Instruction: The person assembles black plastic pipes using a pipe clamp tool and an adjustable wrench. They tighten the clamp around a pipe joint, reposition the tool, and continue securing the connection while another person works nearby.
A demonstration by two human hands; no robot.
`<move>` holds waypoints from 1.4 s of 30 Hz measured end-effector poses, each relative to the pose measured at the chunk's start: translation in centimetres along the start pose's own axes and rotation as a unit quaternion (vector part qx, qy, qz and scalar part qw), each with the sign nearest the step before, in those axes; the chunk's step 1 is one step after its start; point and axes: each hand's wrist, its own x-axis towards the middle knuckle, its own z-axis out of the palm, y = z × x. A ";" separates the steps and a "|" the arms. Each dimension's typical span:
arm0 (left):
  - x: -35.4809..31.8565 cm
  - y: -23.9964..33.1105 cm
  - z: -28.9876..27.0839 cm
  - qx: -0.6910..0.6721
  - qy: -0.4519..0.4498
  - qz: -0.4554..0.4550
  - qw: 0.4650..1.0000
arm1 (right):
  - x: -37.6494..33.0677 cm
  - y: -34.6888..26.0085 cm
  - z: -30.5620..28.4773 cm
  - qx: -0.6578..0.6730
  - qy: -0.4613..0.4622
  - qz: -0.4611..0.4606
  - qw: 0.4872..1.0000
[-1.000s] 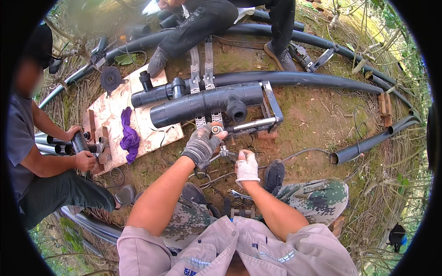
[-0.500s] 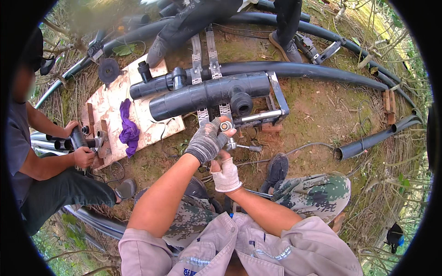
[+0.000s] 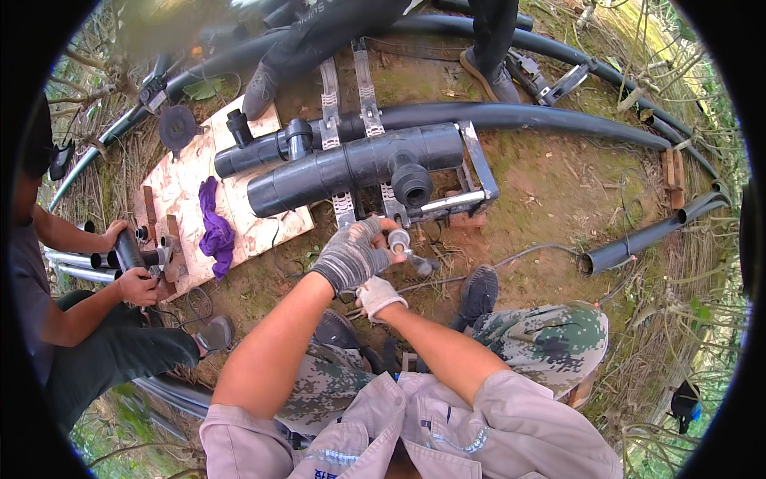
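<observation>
My left hand (image 3: 351,257), in a grey striped glove, is closed around a metal ratchet wrench (image 3: 399,240); its round socket end faces up, and the blurred handle points off to the right. Just below it, my right hand (image 3: 378,298) in a white glove has curled fingers; what they hold, if anything, is hidden. Beyond my hands lies a thick black pipe (image 3: 319,184) with a side outlet (image 3: 413,185), resting against a metal clamp frame (image 3: 479,164). Two slotted metal straps (image 3: 367,92) run across under it.
On the left, a co-worker's hands (image 3: 137,285) hold a short black pipe (image 3: 128,250). A wooden board (image 3: 177,185) carries a purple cloth (image 3: 214,227). Another person's legs (image 3: 311,52) stand at the back. A cut black pipe (image 3: 630,246) and a cable (image 3: 531,251) lie at right.
The wrench has tipped and come down toward me, its socket end now lower. My right hand has shifted left and slightly up, and its fingers have curled in under my left hand.
</observation>
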 end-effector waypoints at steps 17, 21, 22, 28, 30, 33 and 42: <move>-0.8 -2.7 2.0 0.272 -0.206 0.039 0.939 | -9.5 -6.2 -7.5 -0.354 -0.239 -0.016 0.904; -1.9 -2.0 -0.6 0.258 -0.174 0.023 0.950 | -12.6 -13.3 -13.5 -0.307 -0.104 -0.005 0.946; -2.4 -1.0 -2.1 0.251 -0.163 0.011 0.954 | -12.7 -14.3 -15.1 -0.243 -0.016 -0.054 0.968; -2.2 -7.5 -10.7 -0.089 0.389 -0.007 0.917 | -11.2 -21.3 -20.1 -0.298 0.355 -0.073 0.883; -1.8 -11.1 -12.4 -0.158 0.491 -0.089 0.852 | -10.1 -22.5 -20.2 -0.324 0.302 -0.024 0.896; 0.3 -14.7 -11.5 -0.117 0.497 -0.195 0.838 | -7.3 -20.5 -20.6 -0.159 0.299 -0.003 0.941; 1.6 -11.9 -12.0 -0.238 0.420 -0.103 0.870 | -7.0 -18.0 -22.6 0.250 0.199 0.053 0.946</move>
